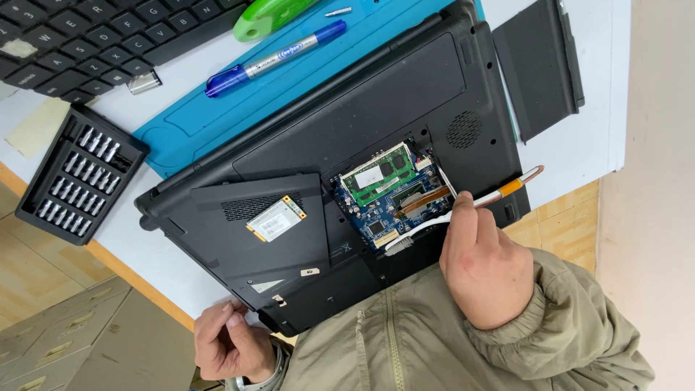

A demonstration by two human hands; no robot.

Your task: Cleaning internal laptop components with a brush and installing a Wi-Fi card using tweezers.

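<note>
A black laptop (376, 108) lies upside down on a blue mat (210, 116). Its bottom bay is open and shows a blue circuit board (394, 210) with a green memory module (378, 176). My right hand (481, 271) is shut on a white and orange brush (499, 194); the bristle end rests at the near edge of the board. A small wireless card (276, 219) lies on a loose black cover panel (268, 246) on the laptop. My left hand (228, 344) sits curled beside the laptop's near corner, with nothing seen in it.
A black tray of screwdriver bits (79, 174) sits at the left table edge. A blue marker (275, 58), a green tool (268, 18) and a black keyboard (94, 36) lie at the back. A removed black panel (539, 65) lies at the right. Drawers (65, 333) stand below.
</note>
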